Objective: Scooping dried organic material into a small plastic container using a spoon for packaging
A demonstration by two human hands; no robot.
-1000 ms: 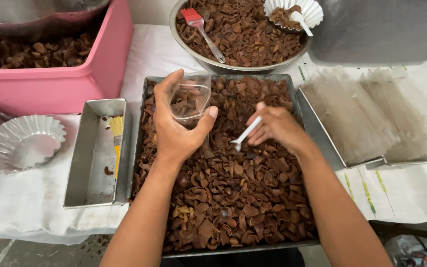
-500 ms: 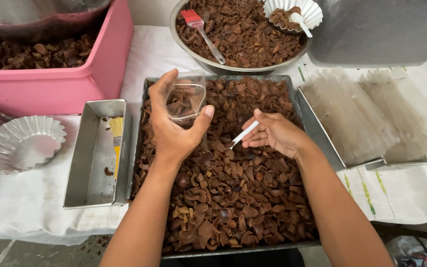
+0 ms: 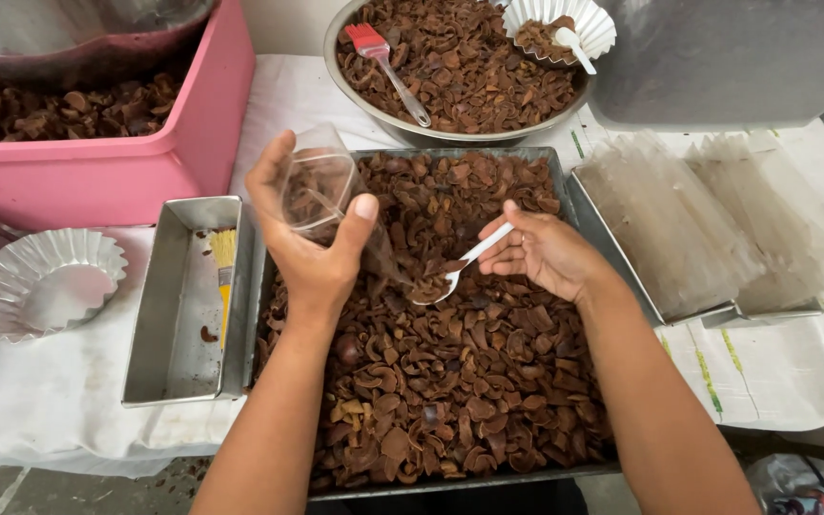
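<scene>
left hand [image 3: 317, 250]: gripping a clear plastic bag [image 3: 321, 191], tilting it over the tray
right hand [image 3: 541, 253]: fingers pinching a white plastic spoon [image 3: 460, 267], carrying a scoop of brown chips toward the bag
progress: bag looking only partly filled; most chips remaining in the tray
metal tray [image 3: 565, 186]: holding brown dried chips [image 3: 450, 381], nearly full
metal bowl [image 3: 355, 91]: more chips, red brush [image 3: 383, 57], a fluted paper cup [image 3: 550, 24]
pink tub [image 3: 145, 162]: chips inside
small pan [image 3: 178, 305]: yellow brush [image 3: 224, 257]
</scene>
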